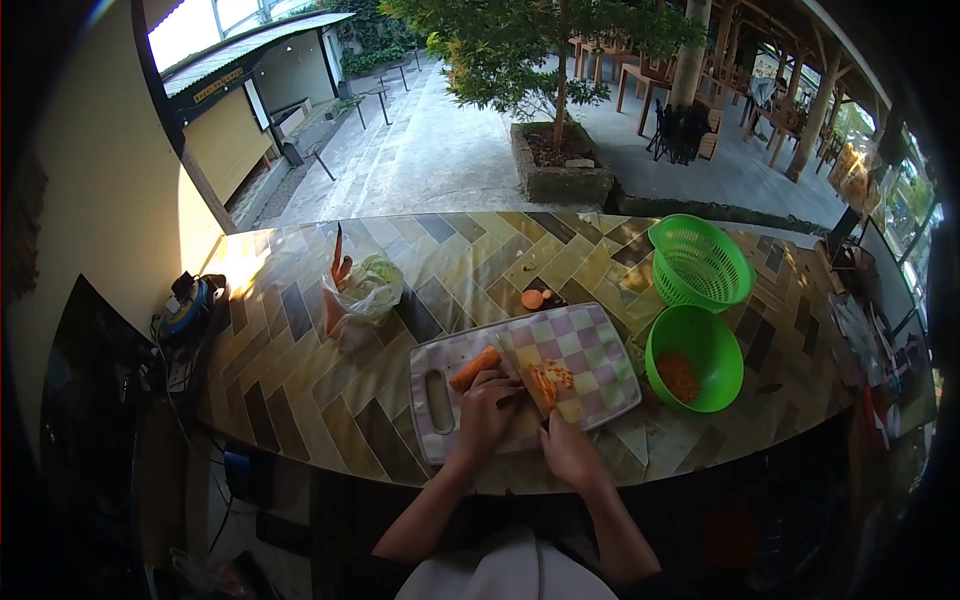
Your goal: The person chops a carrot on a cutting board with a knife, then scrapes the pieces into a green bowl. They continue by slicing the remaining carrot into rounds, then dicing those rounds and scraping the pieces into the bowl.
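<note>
A checkered cutting board [600, 393] lies on the table in front of me. My left hand [487, 405] is on its left half, fingers bent and pressed down, just below a thick carrot piece [475, 369]; what lies under the fingers is hard to make out. My right hand [568, 447] is closed around the handle of a knife [524, 372], whose blade points away from me across the board. Chopped carrot [552, 378] lies beside the blade on its right. Beyond the board, carrot ends [535, 299] rest on the table.
At the right stand a green bowl [722, 368] with carrot bits inside and a green colander [700, 262] behind it. A plastic bag [372, 295] with leafy vegetable and carrots sits back left. Cables and a blue roll of tape [186, 312] lie at the left edge.
</note>
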`<action>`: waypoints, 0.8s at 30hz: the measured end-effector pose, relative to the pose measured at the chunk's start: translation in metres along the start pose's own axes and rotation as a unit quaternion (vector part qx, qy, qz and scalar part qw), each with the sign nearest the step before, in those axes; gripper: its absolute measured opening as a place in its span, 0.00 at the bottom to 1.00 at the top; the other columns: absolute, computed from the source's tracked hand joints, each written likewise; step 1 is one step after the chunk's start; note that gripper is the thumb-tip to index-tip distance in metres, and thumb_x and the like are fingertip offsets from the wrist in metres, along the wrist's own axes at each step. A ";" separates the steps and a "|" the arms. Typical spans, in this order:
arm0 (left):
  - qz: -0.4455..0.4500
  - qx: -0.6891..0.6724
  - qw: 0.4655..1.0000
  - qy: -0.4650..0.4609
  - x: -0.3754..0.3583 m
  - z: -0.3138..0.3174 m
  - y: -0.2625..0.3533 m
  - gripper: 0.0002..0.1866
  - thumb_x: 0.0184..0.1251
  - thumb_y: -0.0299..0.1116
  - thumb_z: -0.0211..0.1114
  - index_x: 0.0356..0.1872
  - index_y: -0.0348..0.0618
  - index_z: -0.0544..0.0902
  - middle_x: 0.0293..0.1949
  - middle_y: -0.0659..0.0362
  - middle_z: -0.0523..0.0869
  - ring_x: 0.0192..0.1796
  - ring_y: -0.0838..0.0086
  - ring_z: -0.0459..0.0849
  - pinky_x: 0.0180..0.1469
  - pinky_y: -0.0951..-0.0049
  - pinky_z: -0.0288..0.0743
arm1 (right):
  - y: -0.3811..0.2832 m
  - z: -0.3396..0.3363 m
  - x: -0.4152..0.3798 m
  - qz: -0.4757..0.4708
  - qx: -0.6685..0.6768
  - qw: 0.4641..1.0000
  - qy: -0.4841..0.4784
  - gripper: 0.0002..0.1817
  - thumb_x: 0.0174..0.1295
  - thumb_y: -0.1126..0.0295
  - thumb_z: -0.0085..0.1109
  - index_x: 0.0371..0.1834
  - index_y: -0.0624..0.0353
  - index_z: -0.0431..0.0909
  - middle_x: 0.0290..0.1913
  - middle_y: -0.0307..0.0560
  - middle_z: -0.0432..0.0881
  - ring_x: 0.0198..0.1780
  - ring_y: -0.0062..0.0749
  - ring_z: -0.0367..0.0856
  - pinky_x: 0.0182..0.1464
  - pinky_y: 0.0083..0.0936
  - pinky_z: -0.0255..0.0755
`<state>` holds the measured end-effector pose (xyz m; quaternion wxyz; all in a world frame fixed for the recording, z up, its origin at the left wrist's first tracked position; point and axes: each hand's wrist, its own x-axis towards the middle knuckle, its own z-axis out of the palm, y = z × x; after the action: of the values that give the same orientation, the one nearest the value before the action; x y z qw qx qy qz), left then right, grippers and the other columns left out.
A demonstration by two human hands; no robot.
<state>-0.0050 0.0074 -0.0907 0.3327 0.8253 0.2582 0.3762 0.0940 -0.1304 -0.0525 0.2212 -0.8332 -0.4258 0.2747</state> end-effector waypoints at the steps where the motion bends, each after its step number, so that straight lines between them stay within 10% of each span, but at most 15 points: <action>1: 0.002 0.003 1.000 0.000 0.000 0.000 0.001 0.09 0.51 0.26 0.72 0.35 0.37 0.90 0.40 0.52 0.91 0.52 0.59 0.85 0.58 0.64 0.77 | 0.002 -0.001 -0.002 -0.001 -0.005 1.000 -0.003 0.15 0.74 0.62 0.49 0.47 0.67 0.68 0.41 0.72 0.82 0.48 0.68 0.81 0.49 0.58 0.72; 20: 0.088 0.045 0.987 0.130 0.014 -0.016 0.036 0.09 0.52 0.25 0.74 0.37 0.41 0.88 0.41 0.57 0.90 0.53 0.63 0.83 0.55 0.64 0.75 | 0.025 -0.032 -0.049 -0.033 -0.001 0.986 0.163 0.17 0.58 0.62 0.72 0.44 0.58 0.78 0.31 0.54 0.85 0.37 0.53 0.86 0.37 0.42 0.76; 24: 0.187 -0.028 0.971 -0.147 0.043 -0.028 0.046 0.15 0.51 0.29 0.78 0.43 0.42 0.90 0.42 0.59 0.89 0.50 0.63 0.83 0.56 0.64 0.74 | 0.036 -0.031 -0.054 -0.053 0.008 0.983 0.176 0.17 0.55 0.62 0.74 0.43 0.57 0.80 0.32 0.53 0.86 0.37 0.52 0.86 0.39 0.41 0.76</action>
<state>0.0060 0.0171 -0.0232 0.3136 0.8954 0.0368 0.3139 0.1087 -0.1990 -0.0368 0.3140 -0.8430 -0.4213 0.1151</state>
